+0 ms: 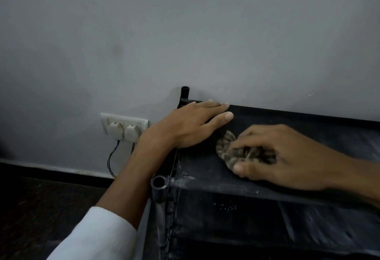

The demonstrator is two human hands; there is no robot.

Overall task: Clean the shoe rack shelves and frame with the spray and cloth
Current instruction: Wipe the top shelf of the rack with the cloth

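Observation:
The black shoe rack (205, 169) stands against the grey wall, its dusty top shelf filling the right half of the view. My left hand (191, 126) lies flat with straight fingers on the shelf's back left corner. My right hand (283, 155) grips a bunched grey-brown patterned cloth (228, 148) and presses it onto the top shelf, just right of my left hand. A lower shelf (308, 224) shows pale dust streaks. No spray bottle is in view.
Open tube ends of the frame stick up at the back left corner (185, 92) and the front left corner (158, 182). A white wall socket (123, 126) with two plugs and hanging wires sits left of the rack. Dark floor (41, 208) lies at the lower left.

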